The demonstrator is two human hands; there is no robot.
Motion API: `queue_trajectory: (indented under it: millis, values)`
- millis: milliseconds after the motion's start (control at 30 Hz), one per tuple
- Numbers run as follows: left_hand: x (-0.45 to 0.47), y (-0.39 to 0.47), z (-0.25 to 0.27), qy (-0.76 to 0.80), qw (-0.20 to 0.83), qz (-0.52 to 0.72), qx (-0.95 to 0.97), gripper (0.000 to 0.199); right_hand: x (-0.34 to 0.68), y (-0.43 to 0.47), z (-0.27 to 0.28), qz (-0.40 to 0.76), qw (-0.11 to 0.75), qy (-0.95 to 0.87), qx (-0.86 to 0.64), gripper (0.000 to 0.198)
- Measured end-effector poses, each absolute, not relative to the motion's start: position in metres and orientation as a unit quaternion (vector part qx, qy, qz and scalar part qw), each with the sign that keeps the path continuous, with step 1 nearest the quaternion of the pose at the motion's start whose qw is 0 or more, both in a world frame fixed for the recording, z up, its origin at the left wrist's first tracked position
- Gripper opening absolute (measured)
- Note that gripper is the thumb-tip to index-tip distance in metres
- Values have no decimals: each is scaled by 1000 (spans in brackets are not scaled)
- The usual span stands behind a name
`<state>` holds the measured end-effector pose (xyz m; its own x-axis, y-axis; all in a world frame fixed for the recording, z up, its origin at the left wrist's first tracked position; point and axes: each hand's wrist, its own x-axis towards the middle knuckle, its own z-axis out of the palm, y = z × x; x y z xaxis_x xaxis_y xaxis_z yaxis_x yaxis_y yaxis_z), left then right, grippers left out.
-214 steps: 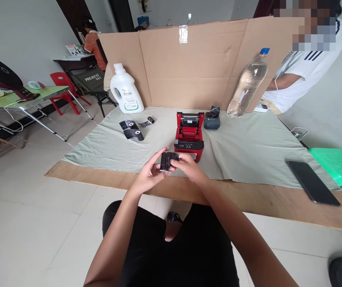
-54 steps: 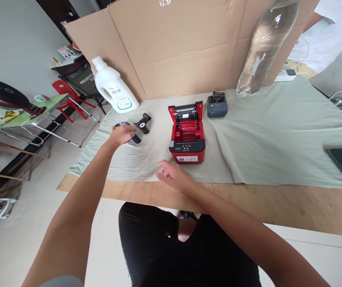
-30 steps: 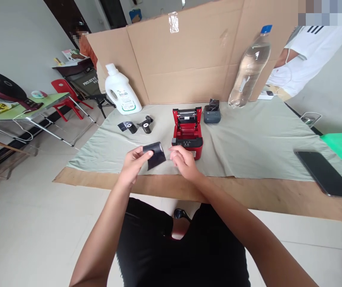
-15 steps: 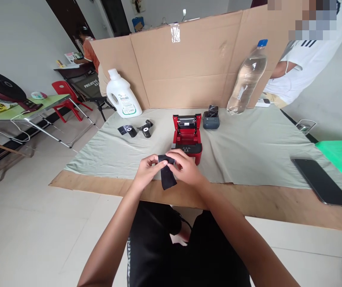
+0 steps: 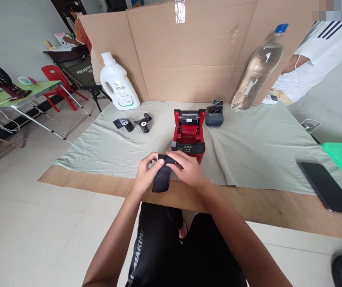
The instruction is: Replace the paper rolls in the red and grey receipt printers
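Observation:
Between my two hands is a small roll of black ribbon [image 5: 162, 179], with a loose strip of it hanging over the front edge of the table. My left hand [image 5: 147, 170] grips the left end of the roll, its thumb on top. The fingers of my right hand [image 5: 188, 169] are closed on the right end. Just beyond them stands a red and black label printer [image 5: 188, 137] with its lid raised. Two more black ribbon rolls, one on the left [image 5: 124, 124] and one beside it [image 5: 143, 122], lie on the cloth with loose ends curling.
A small dark device [image 5: 214, 116] sits right of the printer. A white detergent jug [image 5: 120, 85] and a clear water bottle [image 5: 259, 71] lean near the cardboard screen [image 5: 185, 59]. A phone [image 5: 328, 187] lies at the right edge. A person in white [image 5: 320, 59] is behind.
The hanging ribbon strip has swung to the left. My head view has tilted downward and come a little closer; both hands keep hold of the roll.

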<state>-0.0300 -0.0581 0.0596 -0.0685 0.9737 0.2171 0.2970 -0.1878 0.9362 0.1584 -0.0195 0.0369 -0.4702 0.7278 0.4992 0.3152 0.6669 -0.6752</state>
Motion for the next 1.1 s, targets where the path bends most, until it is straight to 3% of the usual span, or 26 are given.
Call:
queue_trajectory:
  millis: [167, 333, 467, 567, 733, 867, 1100]
  values:
    - [-26, -73, 53, 546, 388, 448, 593, 28, 157, -22, 36, 248, 445, -799, -319, 35]
    - [-13, -85, 49, 524, 471, 449, 550, 46, 173, -28, 61, 176, 441, -798, -372, 33]
    - [4, -82, 56, 466, 519, 440, 566, 50, 198, -9, 99, 120, 368, -818, -426, 28]
    - [21, -70, 57, 441, 535, 441, 570, 50, 208, 24, 119, 102, 255, -831, -483, 22]
    - [41, -41, 45, 453, 502, 509, 532, 54, 197, 71, 129, 114, 91, -805, -575, 26]
    - [40, -35, 36, 476, 461, 544, 515, 52, 182, 81, 124, 64, 56, -793, -603, 28]
    - [31, -49, 28, 526, 332, 555, 552, 44, 176, 90, 113, 53, -9, -823, -566, 13]
